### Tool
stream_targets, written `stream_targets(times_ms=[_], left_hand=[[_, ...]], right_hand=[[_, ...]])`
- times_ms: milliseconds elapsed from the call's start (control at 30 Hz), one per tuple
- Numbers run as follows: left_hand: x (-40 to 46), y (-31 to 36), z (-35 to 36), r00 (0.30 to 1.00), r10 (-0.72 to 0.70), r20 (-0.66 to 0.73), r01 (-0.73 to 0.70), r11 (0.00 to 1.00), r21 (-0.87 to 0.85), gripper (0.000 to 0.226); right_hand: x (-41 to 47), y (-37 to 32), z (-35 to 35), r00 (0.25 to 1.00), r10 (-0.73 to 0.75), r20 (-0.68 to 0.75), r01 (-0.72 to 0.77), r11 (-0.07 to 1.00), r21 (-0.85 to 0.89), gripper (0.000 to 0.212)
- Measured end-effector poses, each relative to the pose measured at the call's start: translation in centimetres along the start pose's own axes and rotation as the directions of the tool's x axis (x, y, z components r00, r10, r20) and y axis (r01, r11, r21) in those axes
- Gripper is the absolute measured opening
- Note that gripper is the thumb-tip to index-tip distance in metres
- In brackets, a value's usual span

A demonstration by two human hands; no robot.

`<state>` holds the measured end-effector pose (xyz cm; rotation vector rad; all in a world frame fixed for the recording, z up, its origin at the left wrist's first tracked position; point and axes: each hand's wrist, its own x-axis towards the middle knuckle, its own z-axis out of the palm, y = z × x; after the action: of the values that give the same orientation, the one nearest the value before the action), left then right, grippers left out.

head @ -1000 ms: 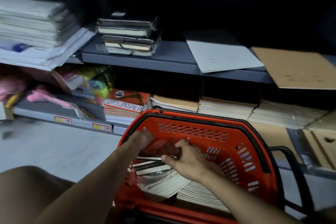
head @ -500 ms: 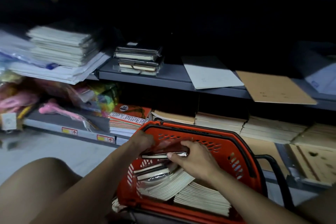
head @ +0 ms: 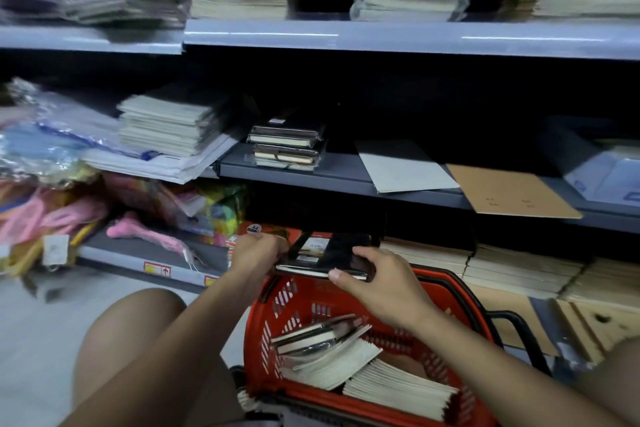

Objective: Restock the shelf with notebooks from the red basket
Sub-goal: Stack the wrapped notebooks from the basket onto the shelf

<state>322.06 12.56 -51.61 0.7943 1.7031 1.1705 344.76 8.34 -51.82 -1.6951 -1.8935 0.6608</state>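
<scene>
Both hands' grip, left hand (head: 258, 251) and right hand (head: 377, 282), around black notebooks (head: 329, 255) above red basket (head: 446, 291), before grey shelf (head: 339, 180).

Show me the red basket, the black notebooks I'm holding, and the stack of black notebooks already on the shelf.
red basket (head: 446, 279): head view, on its far rim.
held black notebooks (head: 341, 253): head view, on the top cover.
shelved black notebook stack (head: 285, 146): head view, on its front edges.

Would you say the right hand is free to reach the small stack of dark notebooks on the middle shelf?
Probably not yet: the right hand and left hand both grip a black notebook above the red basket. The path to the dark stack looks open.
</scene>
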Motion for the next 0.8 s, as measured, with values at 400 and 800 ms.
stream_targets(times_ms=[400,800], left_hand=[[-3.3,3.8,-3.9,0.973,0.200,0.113,-0.142,0.910,-0.390,0.016],[-3.6,8.6,-4.3,0.867,0.473,0.159,-0.297,0.745,-0.598,0.027]], right_hand=[[-1.3,-4.7,-2.1,0.975,-0.152,-0.165,0.152,0.988,-0.015,0.089],[1.4,-7.0,-4.0,0.887,-0.290,-0.359,0.313,0.950,0.006,0.097]])
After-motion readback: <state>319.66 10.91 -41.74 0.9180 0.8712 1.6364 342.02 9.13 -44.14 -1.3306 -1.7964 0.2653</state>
